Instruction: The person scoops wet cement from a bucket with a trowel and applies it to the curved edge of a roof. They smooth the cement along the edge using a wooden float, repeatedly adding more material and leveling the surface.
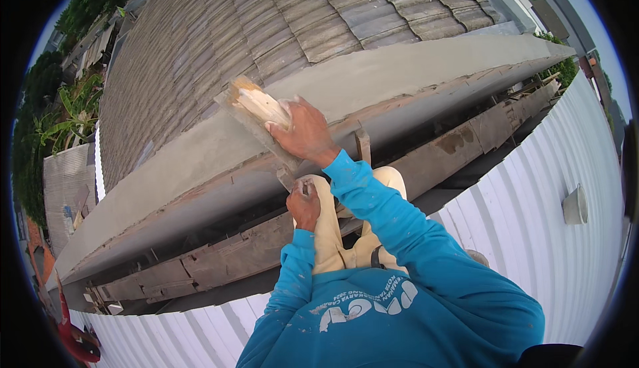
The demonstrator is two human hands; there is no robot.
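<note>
1. Right hand (303, 132): arm in a blue long sleeve stretched forward and up, palm down, fingers pressed on the upper end of a wooden float (256, 112). Clamped on the board's top face.
2. Left hand (303, 205): elbow bent, forearm close to the body, fist closed around the float's lower end, just below the right hand. Hands are near each other but not touching.
3. Wooden float: one long flat board, pale splintered wood at its upper end, tilted diagonally. It lies on the grey plastered ledge (373, 78), at the ledge's near edge, about midway along it.
4. Plastered ledge: one smooth grey band running from lower left to upper right, between the tiled roof (266, 15) behind and a rough timber formwork plank (219, 255) below its near edge.
5. Person's knees in beige trousers (333, 228) sit above a white corrugated metal roof (566, 168).
6. One small grey bucket (575, 205) stands on the corrugated roof, well apart to the right.
7. White print on the blue shirt's chest; shape only, partly folded.
8. Red-sleeved person (73, 338) at the lower left edge, mostly cut off.
</note>
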